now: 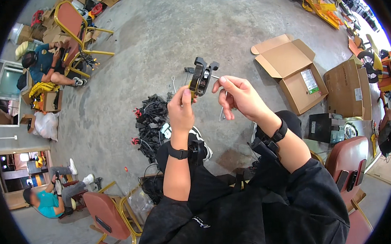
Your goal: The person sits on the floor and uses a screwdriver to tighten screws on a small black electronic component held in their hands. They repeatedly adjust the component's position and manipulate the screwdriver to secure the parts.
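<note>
My left hand (pixel 181 111) grips a black part with curved arms (pixel 199 80), upright in front of me. It looks like a bicycle brake caliper, with a bit of yellow near its lower edge. Just to its right, the thumb and index finger of my right hand (pixel 238 97) pinch a thin silver rod (pixel 215 76), perhaps a hex key. The rod's far end meets the black part, and the other fingers are loosely curled. On the floor below lies a heap of similar black parts (pixel 153 117) with cables and red tips.
An open cardboard box (pixel 292 70) lies to the right, beside a taller carton (pixel 346 87) and a black case (pixel 322 127). Chairs (pixel 105 210) stand around me. Two people sit at the left, one at a chair (pixel 71 20) farther off. A slim metal tool (pixel 173 82) lies on the floor.
</note>
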Demonstrator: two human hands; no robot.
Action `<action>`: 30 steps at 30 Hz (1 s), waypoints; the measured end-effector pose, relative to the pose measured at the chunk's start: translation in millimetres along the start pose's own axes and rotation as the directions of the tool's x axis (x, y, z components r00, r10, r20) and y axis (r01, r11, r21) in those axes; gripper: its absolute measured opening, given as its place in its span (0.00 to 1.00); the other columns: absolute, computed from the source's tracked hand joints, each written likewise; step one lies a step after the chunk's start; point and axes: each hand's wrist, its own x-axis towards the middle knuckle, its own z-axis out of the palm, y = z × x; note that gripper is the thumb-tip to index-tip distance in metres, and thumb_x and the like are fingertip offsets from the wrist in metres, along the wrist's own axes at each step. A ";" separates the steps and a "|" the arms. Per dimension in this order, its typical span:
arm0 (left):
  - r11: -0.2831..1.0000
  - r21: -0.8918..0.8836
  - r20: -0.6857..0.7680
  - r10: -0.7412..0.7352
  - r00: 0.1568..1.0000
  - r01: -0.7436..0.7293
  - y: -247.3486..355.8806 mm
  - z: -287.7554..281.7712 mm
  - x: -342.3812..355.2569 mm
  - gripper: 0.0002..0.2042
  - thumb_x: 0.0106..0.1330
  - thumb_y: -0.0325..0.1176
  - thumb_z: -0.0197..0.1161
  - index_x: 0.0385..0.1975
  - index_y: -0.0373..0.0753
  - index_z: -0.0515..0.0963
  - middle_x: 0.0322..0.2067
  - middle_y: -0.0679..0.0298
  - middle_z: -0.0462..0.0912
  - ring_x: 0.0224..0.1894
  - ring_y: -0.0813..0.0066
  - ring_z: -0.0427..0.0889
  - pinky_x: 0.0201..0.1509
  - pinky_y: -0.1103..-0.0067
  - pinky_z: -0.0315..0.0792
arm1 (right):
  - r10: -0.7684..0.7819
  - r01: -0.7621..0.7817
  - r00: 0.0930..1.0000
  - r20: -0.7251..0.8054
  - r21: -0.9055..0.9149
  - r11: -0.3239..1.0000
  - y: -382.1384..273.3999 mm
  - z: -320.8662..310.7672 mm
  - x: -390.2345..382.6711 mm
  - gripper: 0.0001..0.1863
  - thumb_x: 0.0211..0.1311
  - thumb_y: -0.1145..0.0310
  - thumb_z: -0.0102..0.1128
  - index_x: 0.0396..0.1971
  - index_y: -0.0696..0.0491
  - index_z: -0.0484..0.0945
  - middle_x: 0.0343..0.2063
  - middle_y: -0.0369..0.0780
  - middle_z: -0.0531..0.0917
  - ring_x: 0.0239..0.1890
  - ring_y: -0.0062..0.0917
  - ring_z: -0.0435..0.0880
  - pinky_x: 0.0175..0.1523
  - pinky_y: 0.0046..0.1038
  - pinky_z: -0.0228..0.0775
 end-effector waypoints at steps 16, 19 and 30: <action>0.969 -0.181 0.004 -0.168 0.986 0.166 -3.4 -0.9 1.1 0.27 0.71 0.50 0.40 0.31 0.29 0.76 0.25 0.57 0.80 0.26 0.72 0.80 0.34 0.78 0.73 | -0.693 0.483 0.716 0.081 -0.774 0.409 10.5 -4.9 8.0 0.09 0.64 0.68 0.56 0.38 0.57 0.77 0.32 0.41 0.77 0.36 0.31 0.78 0.42 0.29 0.70; 0.963 -0.217 -0.012 -0.163 0.987 0.157 -3.5 -1.7 0.4 0.24 0.71 0.47 0.43 0.34 0.29 0.77 0.25 0.59 0.80 0.26 0.75 0.78 0.34 0.79 0.72 | -0.336 0.307 0.942 0.000 -0.408 0.860 9.1 -7.0 8.7 0.14 0.70 0.62 0.48 0.38 0.57 0.77 0.26 0.36 0.77 0.31 0.22 0.78 0.37 0.24 0.70; 0.997 -0.071 0.000 -0.020 1.000 0.020 -0.1 -2.2 -0.4 0.25 0.70 0.48 0.40 0.36 0.30 0.76 0.28 0.59 0.81 0.29 0.75 0.79 0.36 0.78 0.73 | 0.031 -0.051 0.994 0.109 0.185 0.981 3.0 2.2 2.3 0.21 0.73 0.56 0.39 0.33 0.56 0.75 0.17 0.34 0.72 0.16 0.20 0.71 0.23 0.20 0.64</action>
